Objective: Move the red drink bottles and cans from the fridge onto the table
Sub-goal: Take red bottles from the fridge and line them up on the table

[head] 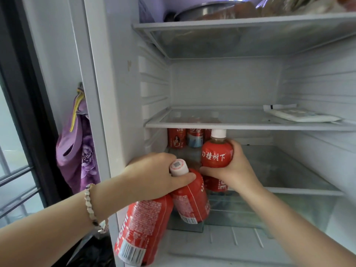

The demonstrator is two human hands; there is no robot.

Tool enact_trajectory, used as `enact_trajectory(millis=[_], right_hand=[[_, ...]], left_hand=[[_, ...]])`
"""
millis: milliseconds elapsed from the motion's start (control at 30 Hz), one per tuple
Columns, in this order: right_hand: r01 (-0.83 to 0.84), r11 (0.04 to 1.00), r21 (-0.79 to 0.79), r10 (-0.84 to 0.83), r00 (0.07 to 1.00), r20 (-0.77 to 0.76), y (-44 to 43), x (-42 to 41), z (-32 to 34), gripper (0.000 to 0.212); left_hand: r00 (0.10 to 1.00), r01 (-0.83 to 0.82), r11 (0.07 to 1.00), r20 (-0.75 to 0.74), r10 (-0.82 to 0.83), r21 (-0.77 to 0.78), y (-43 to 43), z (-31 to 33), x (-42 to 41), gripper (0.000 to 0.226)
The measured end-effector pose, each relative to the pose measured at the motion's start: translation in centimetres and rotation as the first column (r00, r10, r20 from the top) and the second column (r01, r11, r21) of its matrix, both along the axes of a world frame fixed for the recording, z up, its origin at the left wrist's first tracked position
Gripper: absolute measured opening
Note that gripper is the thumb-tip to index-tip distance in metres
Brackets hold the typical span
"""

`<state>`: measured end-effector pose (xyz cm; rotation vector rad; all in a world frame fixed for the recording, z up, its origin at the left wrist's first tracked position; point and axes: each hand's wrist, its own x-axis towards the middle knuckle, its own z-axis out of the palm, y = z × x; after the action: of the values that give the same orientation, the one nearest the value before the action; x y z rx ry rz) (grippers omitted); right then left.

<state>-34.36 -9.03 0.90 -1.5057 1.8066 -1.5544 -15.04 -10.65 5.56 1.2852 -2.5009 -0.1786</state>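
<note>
Three red bottles are in my hands at the open fridge point(119, 78), so I judge the step in hand to be the lift-out, with the carry to the table not yet begun; the table is not in view. My left hand point(154, 172) is wrapped around the neck of a white-capped red bottle point(190, 201), fingers curled and pressed together just under the cap, thumb across the shoulder; a second red bottle point(142, 230) hangs tilted below the same hand, outside the fridge front, and I cannot tell exactly how the fingers pin it. My right hand point(237, 166) grips a third red bottle point(216, 155) upright, fingers closed around the far side and thumb under the near side, its white cap just beneath the front edge of the middle glass shelf point(240, 126). Fridge contents: at the back of the lower compartment, under that shelf, red cans point(185, 138) stand touching one another, at least three, exact count hidden. On the shelf, at the fridge's right side, lies a flat white packet point(300, 115). The top shelf holds a metal pan point(202, 11) and blurred wrapped food. Next move, in my judgement: draw the right-hand bottle down and out so the cap clears the shelf edge, keep the doubled left grip firm, then turn to the table. The cans remain for a further trip
</note>
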Motion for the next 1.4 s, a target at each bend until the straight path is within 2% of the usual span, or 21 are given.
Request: enact_trajectory(millis=[33, 133, 200, 334, 434, 534, 634, 767, 900, 1034, 1167, 1267, 1334, 1401], right_hand=[[0.017, 0.999, -0.029, -0.017, 1.000, -0.015, -0.1, 0.2, 0.1, 0.097], [0.057, 0.991, -0.123, -0.067, 0.995, -0.080, 0.0, 1.0, 1.2, 0.055], [0.085, 0.985, -0.148, -0.098, 0.992, -0.080, -0.3, 1.2, 1.8, 0.039], [0.164, 0.976, -0.143, -0.170, 0.985, -0.028, -0.6, 1.3, 2.1, 0.036], [0.153, 0.977, -0.150, -0.162, 0.986, -0.047, 0.1, 1.3, 2.6, 0.026], [0.188, 0.954, -0.236, -0.209, 0.975, -0.071, 0.8, 1.5, 2.4, 0.021], [0.224, 0.910, -0.350, -0.301, 0.935, -0.186, 2.1, 1.9, 1.9, 0.023], [0.226, 0.936, -0.269, -0.332, 0.819, -0.468, 4.0, 2.2, 2.9, 0.022], [0.158, 0.977, -0.145, -0.213, 0.651, -0.729, 5.3, 2.8, 4.9, 0.026], [0.083, 0.996, 0.044, -0.004, 0.507, -0.862, 5.9, 3.7, 5.5, 0.034], [-0.022, 0.972, 0.233, 0.223, 0.382, -0.897, 7.0, 5.5, 4.1, 0.030], [-0.145, 0.952, 0.270, 0.303, 0.317, -0.899, 8.0, 7.3, 3.0, 0.029], [-0.295, 0.903, 0.313, 0.389, 0.250, -0.887, 9.5, 9.2, 2.0, 0.032], [-0.364, 0.879, 0.308, 0.402, 0.215, -0.890, 10.4, 10.5, 0.9, 0.032]], left_hand=[[1.000, 0.005, 1.000, -0.004, -0.005, -0.001, 0.0, 0.0, 0.0, 0.038], [1.000, 0.021, 1.000, -0.017, -0.021, 0.005, 0.0, 0.1, 0.0, 0.036], [0.999, 0.029, 0.999, -0.023, -0.028, 0.014, 0.0, 0.0, 0.0, 0.037], [0.999, 0.040, 0.999, -0.025, -0.040, 0.010, 0.0, -0.2, 0.0, 0.037], [0.999, 0.039, 0.999, -0.027, -0.039, 0.001, -0.1, -0.2, 0.2, 0.041], [0.999, 0.046, 0.999, -0.027, -0.046, 0.009, -0.1, -0.2, 0.2, 0.043], [0.998, 0.065, 0.998, -0.021, -0.064, 0.007, -0.1, -0.4, 0.1, 0.039], [0.998, 0.061, 0.998, 0.017, -0.061, -0.001, -0.3, -0.3, 0.2, 0.045], [0.996, 0.027, 0.999, 0.087, -0.023, -0.044, 0.7, -0.3, 0.5, 0.048], [0.990, -0.026, 0.986, 0.135, 0.049, -0.167, 3.0, -0.6, 1.0, 0.044], [0.974, -0.144, 0.975, 0.148, 0.169, -0.170, 6.9, -2.1, 3.1, 0.046], [0.940, -0.256, 0.948, 0.179, 0.289, -0.189, 10.3, -3.3, 4.7, 0.046], [0.888, -0.396, 0.904, 0.184, 0.422, -0.161, 14.1, -4.5, 6.1, 0.048], [0.855, -0.462, 0.871, 0.176, 0.487, -0.165, 16.5, -5.7, 7.1, 0.045]])
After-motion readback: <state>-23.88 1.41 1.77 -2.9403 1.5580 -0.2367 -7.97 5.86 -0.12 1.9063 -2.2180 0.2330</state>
